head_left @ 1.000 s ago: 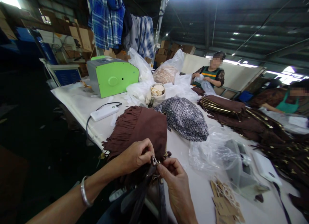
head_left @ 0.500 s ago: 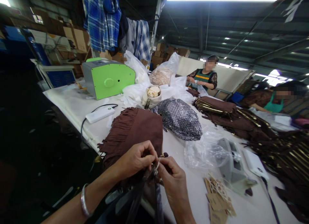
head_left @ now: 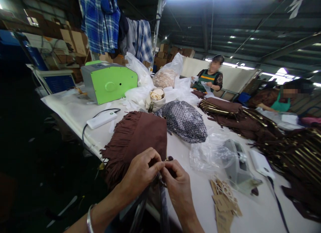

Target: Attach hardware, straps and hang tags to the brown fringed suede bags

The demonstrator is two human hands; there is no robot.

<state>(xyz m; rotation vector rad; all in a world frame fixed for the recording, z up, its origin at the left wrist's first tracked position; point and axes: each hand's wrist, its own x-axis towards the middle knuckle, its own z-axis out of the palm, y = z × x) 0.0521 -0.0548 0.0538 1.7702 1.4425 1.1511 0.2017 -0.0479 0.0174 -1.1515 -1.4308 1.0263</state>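
A brown fringed bag (head_left: 145, 132) lies at the near edge of the white table, its fringe toward the left. My left hand (head_left: 146, 164) is pinched at the bag's near right corner, thumb against forefinger. Touching it fingertip to fingertip is my right hand (head_left: 177, 179), also closed in a pinch. What the fingertips hold is hidden; a pale cord showed between them earlier. Dark plastic-wrapped straps (head_left: 164, 206) hang below the hands. Brown tags with white strings (head_left: 223, 199) lie to the right.
A green machine (head_left: 109, 84), a white power bank (head_left: 102, 120), a black-and-white patterned bag (head_left: 184, 121), clear plastic (head_left: 207, 152) and a grey dispenser (head_left: 238, 166) stand or lie on the table (head_left: 185, 189). Brown bags (head_left: 298, 159) pile at right. Two people work beyond.
My fingertips have come together, covering the pale cord that showed between them. The whole view has shifted slightly. The person at the back has moved their hands apart.
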